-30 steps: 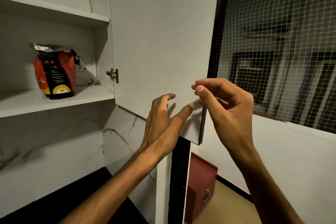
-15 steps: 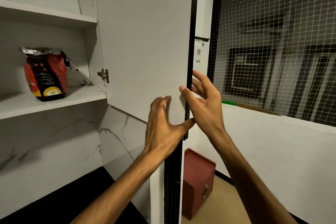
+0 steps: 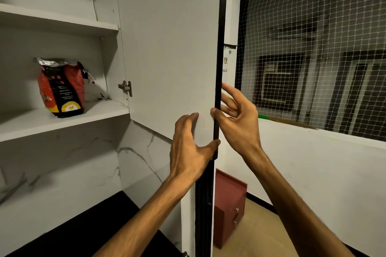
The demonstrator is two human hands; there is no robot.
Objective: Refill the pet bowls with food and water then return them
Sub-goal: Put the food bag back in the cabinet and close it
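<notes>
A red and black pet food bag [image 3: 61, 87] with a crumpled foil top stands upright on the lower shelf [image 3: 62, 120] of the open white wall cupboard. The cupboard door [image 3: 171, 48] is swung wide open, edge-on to me. My left hand [image 3: 191, 148] lies spread on the door's inner face near its bottom corner, thumb at the dark edge. My right hand [image 3: 237, 118] is on the far side of that edge, fingers spread and relaxed, thumb touching the edge. No pet bowls are in view.
A black counter [image 3: 87, 229] runs below the cupboard in front of a white marbled wall. A small red cabinet [image 3: 228, 204] stands on the floor to the right. A netted window [image 3: 313, 48] fills the right above a white ledge.
The door has swung further open to an edge-on position. My right hand let go of its pinch on the door's corner and spread open beside the edge; my left hand stayed on the door.
</notes>
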